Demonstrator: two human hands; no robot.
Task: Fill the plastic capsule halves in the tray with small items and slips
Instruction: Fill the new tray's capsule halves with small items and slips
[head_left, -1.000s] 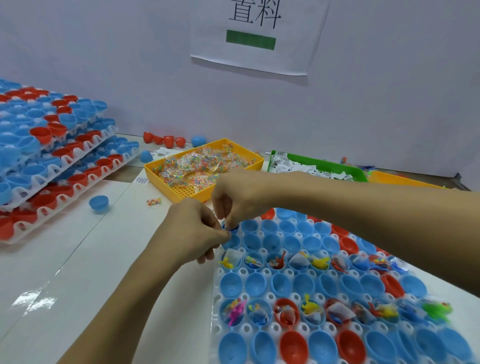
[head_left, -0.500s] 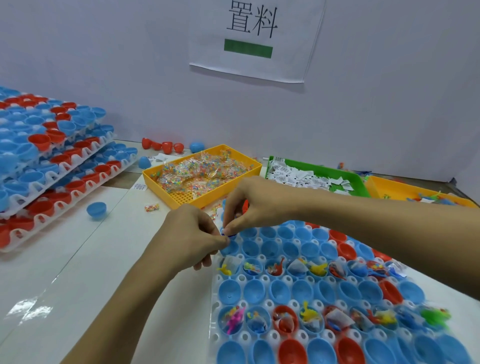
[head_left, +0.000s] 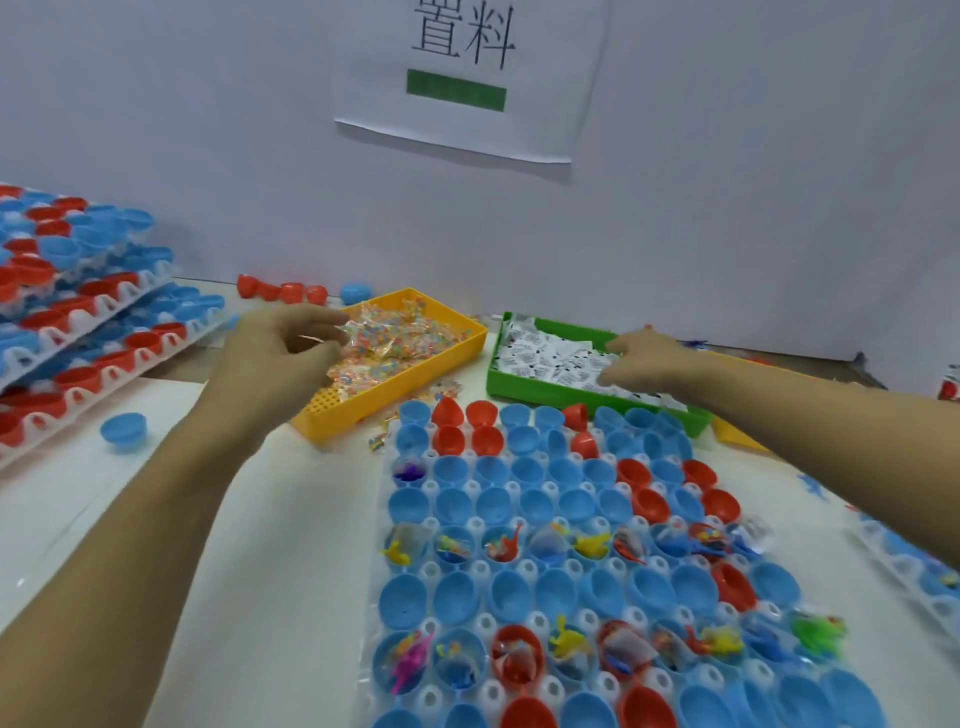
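Tray: white moulded plastic, round wells; lies on the table's near right part.
Capsule halves: smooth blue and red domes seated in the wells; some rows hold small bright toys and clear packets, others are bare.
Left hand: over the yellow bin's left end, fingers curled, pinching a crinkled clear packet of coloured beads.
Right hand: fingers down among the white printed slips in the green bin; grip cannot be told.
Stacks: more trays of halves along the table's left edge.
Loose half: blue, beside the stacks.
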